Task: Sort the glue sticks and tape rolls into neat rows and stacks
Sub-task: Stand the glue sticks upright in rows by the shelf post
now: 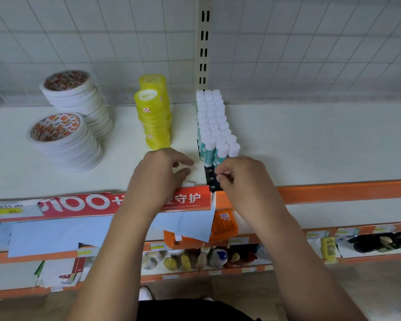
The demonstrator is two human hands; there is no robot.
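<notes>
Several glue sticks (212,121) with white caps and teal bodies stand upright in three tight rows on a black holed tray (210,179) on the white shelf (310,144). My right hand (241,176) pinches the body of a glue stick in the front row (222,151). My left hand (162,172) is curled just left of the tray, with a white glue stick cap (189,183) poking out under its fingers. Two stacks of yellow tape rolls (153,119) stand behind it. Two stacks of white tape rolls (64,140) stand at the left.
A wire grid wall and a slotted upright (204,42) back the shelf. The front edge carries an orange rail (333,191) and a red sign (97,202) with paper sheets hanging below. Lower shelves hold bottles and other goods (195,258).
</notes>
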